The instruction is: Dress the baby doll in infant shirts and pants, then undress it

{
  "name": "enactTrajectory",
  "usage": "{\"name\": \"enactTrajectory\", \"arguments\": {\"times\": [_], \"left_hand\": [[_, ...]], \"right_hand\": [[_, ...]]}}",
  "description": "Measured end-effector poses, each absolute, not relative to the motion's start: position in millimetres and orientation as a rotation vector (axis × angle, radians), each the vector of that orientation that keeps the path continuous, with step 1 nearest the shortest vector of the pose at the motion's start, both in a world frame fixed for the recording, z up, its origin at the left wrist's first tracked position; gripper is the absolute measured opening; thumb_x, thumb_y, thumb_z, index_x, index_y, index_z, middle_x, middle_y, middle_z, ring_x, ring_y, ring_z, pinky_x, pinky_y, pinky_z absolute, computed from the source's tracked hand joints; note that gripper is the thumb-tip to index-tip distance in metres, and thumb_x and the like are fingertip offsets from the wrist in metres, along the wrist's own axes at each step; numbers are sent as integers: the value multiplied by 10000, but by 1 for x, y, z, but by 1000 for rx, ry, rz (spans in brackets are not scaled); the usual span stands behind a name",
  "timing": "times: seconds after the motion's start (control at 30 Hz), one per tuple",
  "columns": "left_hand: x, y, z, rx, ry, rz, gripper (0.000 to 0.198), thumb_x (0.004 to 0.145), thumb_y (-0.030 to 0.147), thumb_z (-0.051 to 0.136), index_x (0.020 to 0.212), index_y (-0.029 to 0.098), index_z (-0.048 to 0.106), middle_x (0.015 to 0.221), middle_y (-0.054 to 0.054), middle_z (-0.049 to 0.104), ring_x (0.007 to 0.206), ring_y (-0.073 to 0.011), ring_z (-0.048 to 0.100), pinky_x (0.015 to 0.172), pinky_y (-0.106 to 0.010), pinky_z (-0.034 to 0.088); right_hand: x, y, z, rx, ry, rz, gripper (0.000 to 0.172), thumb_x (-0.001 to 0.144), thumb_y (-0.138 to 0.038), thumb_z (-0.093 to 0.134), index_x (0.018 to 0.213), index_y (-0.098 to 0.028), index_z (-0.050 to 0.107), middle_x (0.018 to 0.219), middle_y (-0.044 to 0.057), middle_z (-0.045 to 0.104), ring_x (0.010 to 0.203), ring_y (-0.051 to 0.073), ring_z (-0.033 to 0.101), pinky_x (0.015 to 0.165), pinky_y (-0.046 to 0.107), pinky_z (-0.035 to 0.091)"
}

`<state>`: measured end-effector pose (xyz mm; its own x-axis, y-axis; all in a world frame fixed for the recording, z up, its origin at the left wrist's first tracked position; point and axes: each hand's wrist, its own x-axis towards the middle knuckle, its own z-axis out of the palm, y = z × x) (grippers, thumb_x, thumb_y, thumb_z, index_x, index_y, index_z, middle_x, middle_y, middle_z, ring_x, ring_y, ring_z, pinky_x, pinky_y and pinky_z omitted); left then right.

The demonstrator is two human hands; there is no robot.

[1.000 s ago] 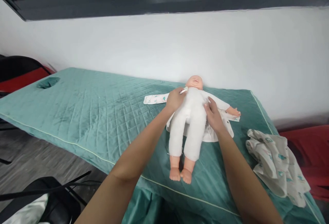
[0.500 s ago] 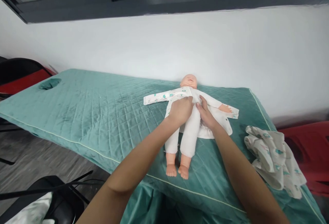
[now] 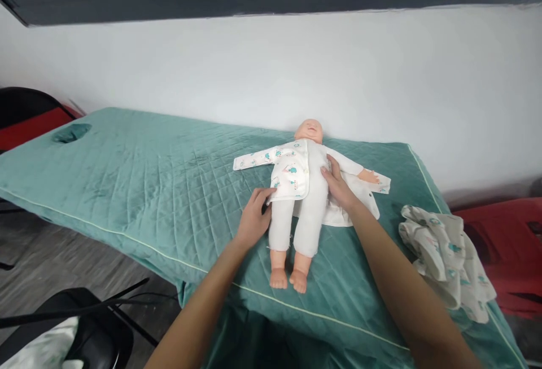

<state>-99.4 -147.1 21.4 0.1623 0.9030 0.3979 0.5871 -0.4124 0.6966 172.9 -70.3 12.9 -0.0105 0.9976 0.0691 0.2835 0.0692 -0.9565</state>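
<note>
A baby doll (image 3: pixel 315 211) with a white cloth body lies on its back, its bare feet toward me. It wears a white printed baby shirt (image 3: pixel 292 174). One front panel lies flat over the chest; the other half is spread out under the doll's arm on the right. My left hand (image 3: pixel 254 219) is closed at the panel's lower outer corner, pinching the hem beside the doll's hip. My right hand (image 3: pixel 339 185) rests against the doll's side, fingers apart. The doll's hand shows on top of the right sleeve, while the left sleeve covers its other arm.
A green quilted bed (image 3: pixel 169 188) with a hole (image 3: pixel 71 133) at its far left stands against a white wall. Crumpled printed clothing (image 3: pixel 446 261) lies at the right edge. A black chair (image 3: pixel 97 329) is at lower left and a red chair (image 3: pixel 503 244) at right.
My left hand has moved from the doll's chest down and left to the shirt's lower corner. The front panel now lies spread over the belly. My right hand has stayed at the doll's side.
</note>
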Motion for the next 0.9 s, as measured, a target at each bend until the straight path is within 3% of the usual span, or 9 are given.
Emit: {"name": "enactTrajectory", "arguments": {"times": [0.13,0.23,0.37,0.5,0.73,0.9], "left_hand": [[-94,-144,19,2027,1467,1277,189,898,143,495,1003,258,601,963,-32,640,918,-184,633,834,-338,535],[-97,-152,15,2112,1389,1292,134,937,174,488,961,257,590,954,-31,661,916,-180,643,825,-337,533],[-103,-164,10,2232,1361,1221,158,959,181,459,1001,263,587,995,-52,657,941,-192,643,820,-358,538],[-101,-162,21,2299,1388,1237,206,940,215,499,1114,252,602,1170,-105,602,1125,-227,598,974,-421,516],[-62,-142,55,2493,1395,1033,462,921,469,612,1310,226,558,1354,-128,582,1272,-282,517,1072,-465,429],[-21,-93,82,2463,1522,993,410,1015,411,429,1321,167,552,1422,-140,564,1379,-266,468,1166,-430,365]], "right_hand": [[173,-70,11,-1372,-1457,982,820,904,-734,422,1574,-318,200,1695,30,171,1557,205,197,1266,438,234],[173,-70,10,-1366,-1455,972,825,905,-730,425,1575,-299,209,1692,36,183,1556,202,200,1271,428,218],[173,-70,11,-1350,-1434,987,838,897,-728,452,1572,-287,226,1690,41,193,1556,202,200,1273,420,210],[172,-72,14,-1330,-1418,1001,847,903,-714,464,1575,-259,221,1692,53,181,1556,193,195,1276,390,201],[171,-74,16,-1318,-1440,983,809,916,-700,453,1571,-279,236,1690,38,197,1555,199,200,1276,398,205],[168,-75,18,-1279,-1376,1009,830,910,-675,495,1577,-242,260,1682,52,222,1554,232,202,1283,400,161]]}}
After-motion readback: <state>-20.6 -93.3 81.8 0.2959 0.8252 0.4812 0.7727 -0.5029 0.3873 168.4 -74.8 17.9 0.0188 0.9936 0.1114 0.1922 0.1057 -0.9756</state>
